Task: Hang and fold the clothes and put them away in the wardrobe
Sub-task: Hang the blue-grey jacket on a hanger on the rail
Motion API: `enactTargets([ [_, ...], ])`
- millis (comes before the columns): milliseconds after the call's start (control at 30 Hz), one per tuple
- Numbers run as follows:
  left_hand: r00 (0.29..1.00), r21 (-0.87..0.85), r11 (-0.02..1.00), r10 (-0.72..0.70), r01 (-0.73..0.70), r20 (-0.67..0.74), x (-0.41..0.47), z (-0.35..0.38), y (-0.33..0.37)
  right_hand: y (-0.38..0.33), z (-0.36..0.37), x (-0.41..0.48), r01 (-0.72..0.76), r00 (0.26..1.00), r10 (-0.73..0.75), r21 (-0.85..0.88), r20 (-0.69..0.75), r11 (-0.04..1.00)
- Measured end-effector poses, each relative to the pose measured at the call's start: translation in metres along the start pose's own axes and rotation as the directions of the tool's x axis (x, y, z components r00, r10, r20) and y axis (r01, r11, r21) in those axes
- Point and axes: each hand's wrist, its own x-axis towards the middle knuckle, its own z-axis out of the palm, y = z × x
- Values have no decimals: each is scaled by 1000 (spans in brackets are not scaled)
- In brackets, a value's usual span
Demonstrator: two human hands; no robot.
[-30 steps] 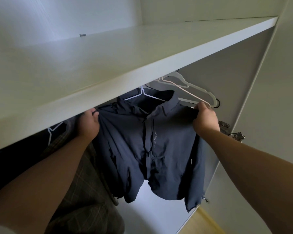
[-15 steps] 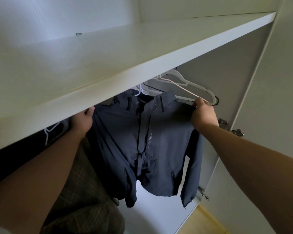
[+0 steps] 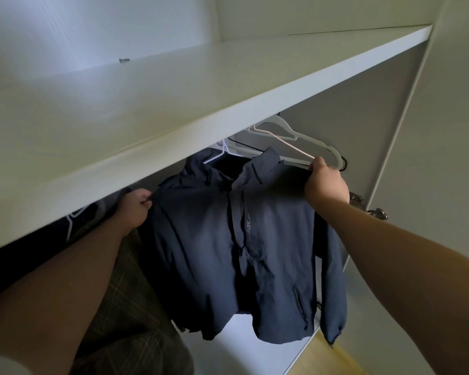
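A dark navy jacket (image 3: 236, 247) hangs on a white hanger (image 3: 218, 155) inside the wardrobe, under a wide white shelf (image 3: 173, 104). The rail and the hanger's hook are hidden behind the shelf edge. My left hand (image 3: 134, 209) pinches the jacket's left shoulder. My right hand (image 3: 325, 184) grips the jacket's right shoulder, close to the ends of empty white hangers (image 3: 303, 142) that hang to the right.
A brown plaid garment (image 3: 127, 307) and a dark garment (image 3: 25, 255) on a white hanger hang to the left. The wardrobe's side panel (image 3: 349, 117) with metal hinges (image 3: 377, 212) stands on the right. Wooden floor (image 3: 331, 358) shows at the bottom right.
The jacket has moved up and further into the wardrobe. My left hand has shifted left along the shoulder and now pinches the fabric. My right hand has barely moved.
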Motion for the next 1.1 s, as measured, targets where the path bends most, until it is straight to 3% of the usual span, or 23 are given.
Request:
enactTargets([
  [133,999,146,988,43,-43,6,-1,-3,11,-1,0,-1,-24,1000,24,-29,19,999],
  [267,995,9,999,36,-36,-88,-3,-2,34,-3,0,0,-27,999,28,-32,34,999],
  [367,969,-14,977,210,-214,-127,-8,7,53,-4,2,-3,-24,999,26,-42,46,999],
  [467,922,110,933,355,-341,-152,-12,14,65,-4,2,-3,-28,998,30,-29,48,999],
  [733,829,292,847,512,-444,-225,-14,9,71,0,2,-3,-13,999,11,64,30,998],
  [833,797,316,813,564,-489,-216,-15,5,70,3,6,-4,76,997,-75,102,-13,992],
  [933,825,246,842,529,-480,-200,-9,4,69,8,10,-5,180,983,-174,96,-66,979],
  [1100,967,74,971,233,-226,-101,26,4,76,13,12,-1,208,978,-204,129,-47,970],
])
